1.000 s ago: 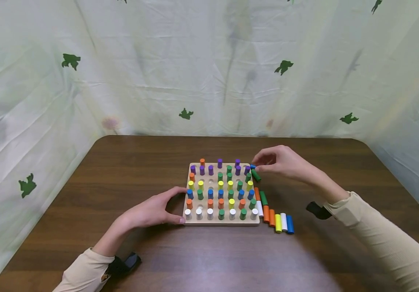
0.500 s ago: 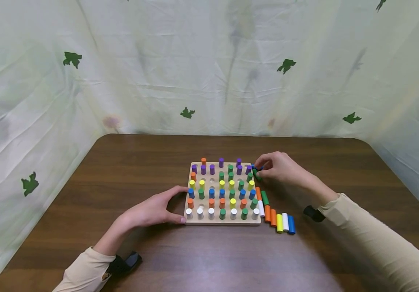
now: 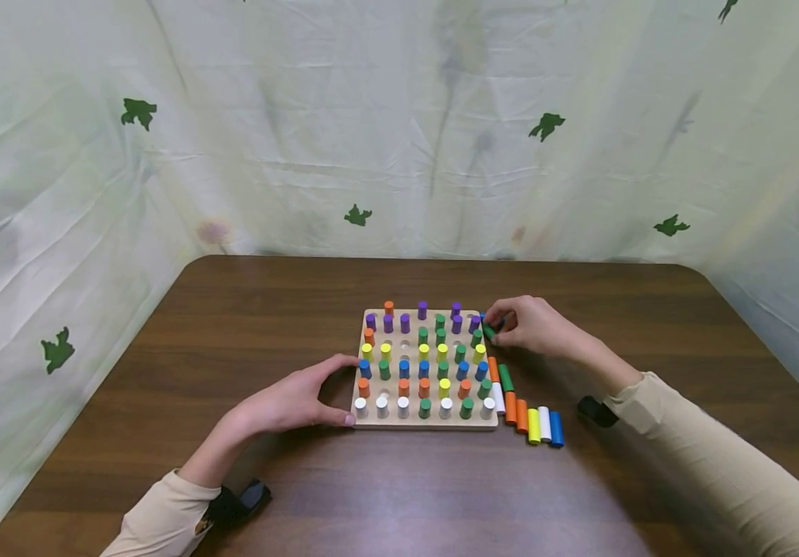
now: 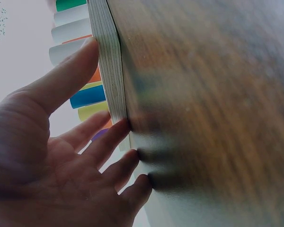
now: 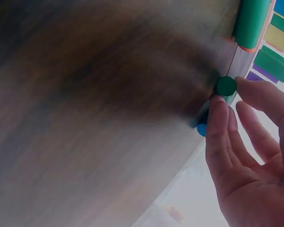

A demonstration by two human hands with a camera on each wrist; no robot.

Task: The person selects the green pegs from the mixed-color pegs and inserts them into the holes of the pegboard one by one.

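A wooden pegboard [image 3: 424, 425] lies in the middle of the table, set with rows of coloured pegs. At its left side is my left hand [image 3: 295, 398], thumb against the front left corner. In the left wrist view the fingers are spread loosely, fingertips at the board's edge [image 4: 107, 61]. My right hand [image 3: 534, 325] is beyond the board's back right corner. Between thumb and forefinger it pinches a green peg [image 5: 226, 86], seen end-on in the right wrist view. Just past that peg lies a blue peg [image 5: 202, 129], mostly hidden by the fingers.
Loose pegs lie along the board's right side: an orange peg [image 3: 493, 369], a green peg [image 3: 506, 377], a white peg [image 3: 498, 398], a yellow peg [image 3: 534, 426] and a blue peg [image 3: 556, 429], among others. A pale curtain [image 3: 288, 139] hangs behind the table [image 3: 288, 309].
My right hand has moved a little toward me, from beside the blue peg to the green peg, and its thumb and forefinger have closed on it. The left hand stays put.
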